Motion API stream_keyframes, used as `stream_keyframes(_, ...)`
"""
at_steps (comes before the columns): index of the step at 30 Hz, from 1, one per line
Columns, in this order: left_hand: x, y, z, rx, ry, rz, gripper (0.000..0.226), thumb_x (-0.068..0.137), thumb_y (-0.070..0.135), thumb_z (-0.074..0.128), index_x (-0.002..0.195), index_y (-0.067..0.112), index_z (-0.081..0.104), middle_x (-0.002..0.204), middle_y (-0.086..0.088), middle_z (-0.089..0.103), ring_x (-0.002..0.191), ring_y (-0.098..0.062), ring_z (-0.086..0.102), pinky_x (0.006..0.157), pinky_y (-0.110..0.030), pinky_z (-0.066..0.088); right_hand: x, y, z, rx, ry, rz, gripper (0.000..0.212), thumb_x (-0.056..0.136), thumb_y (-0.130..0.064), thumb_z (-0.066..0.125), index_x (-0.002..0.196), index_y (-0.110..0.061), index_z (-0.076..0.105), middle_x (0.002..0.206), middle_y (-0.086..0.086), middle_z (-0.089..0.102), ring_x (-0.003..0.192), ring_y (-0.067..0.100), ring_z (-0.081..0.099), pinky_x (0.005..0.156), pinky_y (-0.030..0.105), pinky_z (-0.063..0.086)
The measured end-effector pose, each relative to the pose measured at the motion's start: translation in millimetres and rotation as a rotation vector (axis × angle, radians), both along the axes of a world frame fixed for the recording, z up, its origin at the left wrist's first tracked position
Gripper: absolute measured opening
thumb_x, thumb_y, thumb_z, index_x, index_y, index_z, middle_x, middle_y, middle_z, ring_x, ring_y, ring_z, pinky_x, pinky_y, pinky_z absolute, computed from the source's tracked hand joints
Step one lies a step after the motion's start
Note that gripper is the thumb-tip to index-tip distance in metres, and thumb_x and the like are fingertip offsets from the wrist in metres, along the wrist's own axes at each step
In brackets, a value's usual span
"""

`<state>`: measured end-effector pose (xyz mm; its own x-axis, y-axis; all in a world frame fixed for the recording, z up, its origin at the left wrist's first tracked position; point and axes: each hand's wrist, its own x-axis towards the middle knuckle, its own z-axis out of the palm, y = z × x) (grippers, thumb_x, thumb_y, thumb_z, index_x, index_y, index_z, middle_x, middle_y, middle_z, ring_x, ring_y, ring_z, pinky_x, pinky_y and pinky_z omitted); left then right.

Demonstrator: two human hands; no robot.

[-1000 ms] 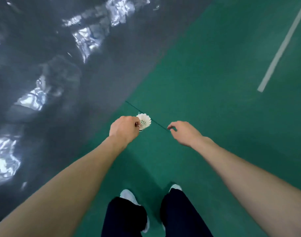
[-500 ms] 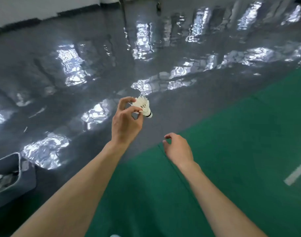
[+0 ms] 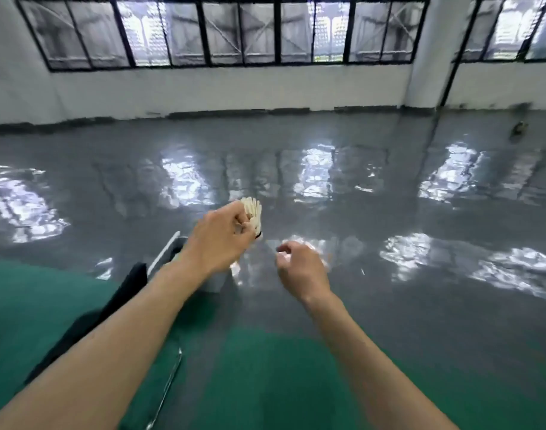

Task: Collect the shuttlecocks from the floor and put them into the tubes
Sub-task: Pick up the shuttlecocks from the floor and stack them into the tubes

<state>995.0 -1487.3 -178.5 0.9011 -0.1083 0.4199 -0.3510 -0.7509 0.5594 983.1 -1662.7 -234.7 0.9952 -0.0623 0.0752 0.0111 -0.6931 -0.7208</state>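
Left fingers (image 3: pixel 239 223): curled round the shuttlecock (image 3: pixel 253 214), pinching it low on the feather skirt close to the cork, so the left hand (image 3: pixel 217 242) carries it in the air.
Shuttlecock: held above the grey floor (image 3: pixel 389 305), feathers pointing up and away from the fingers, dark band and cork at the bottom, just clear of the fingertips.
Handling: probably very light, with thin feathers that crush or bend if squeezed; the cork base looks like the firm part to hold. A light pinch at the cork or low on the skirt should do.
Right fingers (image 3: pixel 285 254): loosely curled with nothing in them; the right hand (image 3: pixel 301 270) hangs just beside and below the shuttlecock, apart from it.
Beneath the left hand: a pale bin (image 3: pixel 169 254), mostly hidden by the forearm; contents cannot be told.
Tubes: none clearly visible.
Nearer the body: green court mat (image 3: pixel 265 383), with a dark object (image 3: pixel 89 321) lying beside the left forearm.
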Motion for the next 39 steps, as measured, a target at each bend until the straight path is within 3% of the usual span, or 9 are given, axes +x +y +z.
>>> stream_keyframes(5, -99, 220, 15, 0.033, 0.05, 0.375, 0.017, 0.084, 0.032, 0.062, 0.078, 0.027, 0.047, 0.071, 0.01, 0.062, 0.07, -0.02, 0.06, 0.063, -0.037, 0.049, -26, 210, 31, 0.143, -0.015, 0.321, 0.028, 0.097, -0.037, 0.06, 0.12, -0.025, 0.07, 0.113, -0.003, 0.074, 0.082, 0.008, 0.062, 0.062, 0.013, 0.043)
stream_keyframes(11, -220, 419, 26, -0.017, 0.015, 0.722, 0.005, 0.097, 0.023, 0.06, 0.099, 0.02, 0.057, 0.093, -0.001, 0.073, 0.09, -0.027, 0.068, 0.08, -0.042, 0.053, -90, 431, 50, 0.214, -0.016, 0.641, 0.04, 0.098, -0.042, 0.06, 0.135, -0.025, 0.062, 0.132, -0.004, 0.066, 0.113, 0.015, 0.062, 0.094, 0.032, 0.049)
stream_keyframes(14, -254, 480, 28, -0.06, 0.023, 0.825, 0.004, 0.098, 0.026, 0.058, 0.097, 0.022, 0.059, 0.087, 0.007, 0.071, 0.086, -0.021, 0.066, 0.077, -0.036, 0.051, -112, 507, 44, 0.272, 0.024, 0.737, 0.046, 0.099, -0.043, 0.06, 0.143, -0.029, 0.054, 0.135, -0.003, 0.063, 0.107, 0.01, 0.062, 0.083, 0.027, 0.048)
stream_keyframes(16, -267, 515, 26, -0.05, 0.04, 0.88, 0.01, 0.097, 0.03, 0.056, 0.092, 0.023, 0.059, 0.077, 0.01, 0.066, 0.073, -0.014, 0.061, 0.062, -0.023, 0.044, -122, 553, 36, 0.29, 0.023, 0.785, 0.048, 0.1, -0.043, 0.06, 0.146, -0.031, 0.051, 0.134, -0.004, 0.063, 0.096, 0.005, 0.059, 0.078, 0.026, 0.047)
stream_keyframes(18, -273, 547, 22, -0.024, 0.076, 0.926, 0.014, 0.097, 0.032, 0.055, 0.088, 0.021, 0.058, 0.071, 0.007, 0.063, 0.064, -0.011, 0.056, 0.053, -0.021, 0.038, -127, 595, 24, 0.266, 0.003, 0.832, 0.048, 0.1, -0.042, 0.06, 0.146, -0.032, 0.05, 0.133, -0.005, 0.063, 0.097, 0.008, 0.057, 0.084, 0.028, 0.046)
stream_keyframes(23, -273, 623, 19, -0.083, 0.07, 1.078, 0.014, 0.098, 0.028, 0.053, 0.087, 0.021, 0.058, 0.079, 0.003, 0.068, 0.071, -0.02, 0.065, 0.064, -0.041, 0.049, -108, 691, 3, 0.353, 0.228, 0.97, 0.038, 0.099, -0.038, 0.062, 0.137, -0.034, 0.058, 0.125, -0.012, 0.067, 0.096, 0.004, 0.067, 0.072, 0.022, 0.05)
stream_keyframes(28, -261, 695, 4, -0.218, -0.05, 1.242, 0.016, 0.101, 0.028, 0.056, 0.085, 0.026, 0.06, 0.085, 0.009, 0.073, 0.054, -0.006, 0.07, 0.055, -0.036, 0.051, -61, 798, -13, 0.517, 0.367, 1.029, 0.027, 0.098, -0.037, 0.063, 0.124, -0.031, 0.066, 0.088, -0.03, 0.071, 0.067, -0.01, 0.063, 0.064, 0.019, 0.047)
stream_keyframes(34, -213, 794, 12, -0.189, -0.049, 1.347, 0.011, 0.099, 0.031, 0.06, 0.09, 0.03, 0.066, 0.07, 0.015, 0.07, 0.045, -0.011, 0.067, 0.054, -0.014, 0.038, -16, 920, -22, 0.595, 0.471, 1.073, 0.022, 0.098, -0.039, 0.06, 0.119, -0.034, 0.066, 0.091, -0.025, 0.069, 0.082, -0.001, 0.063, 0.068, 0.02, 0.045)
stream_keyframes(39, -175, 884, 1, -0.278, -0.07, 1.342, 0.01, 0.098, 0.03, 0.062, 0.089, 0.032, 0.068, 0.084, 0.019, 0.073, 0.06, -0.008, 0.073, 0.069, -0.04, 0.057, 14, 1006, -33, 0.559, 0.514, 1.1, 0.022, 0.098, -0.043, 0.059, 0.119, -0.039, 0.066, 0.107, -0.025, 0.069, 0.099, -0.007, 0.063, 0.076, 0.02, 0.048)
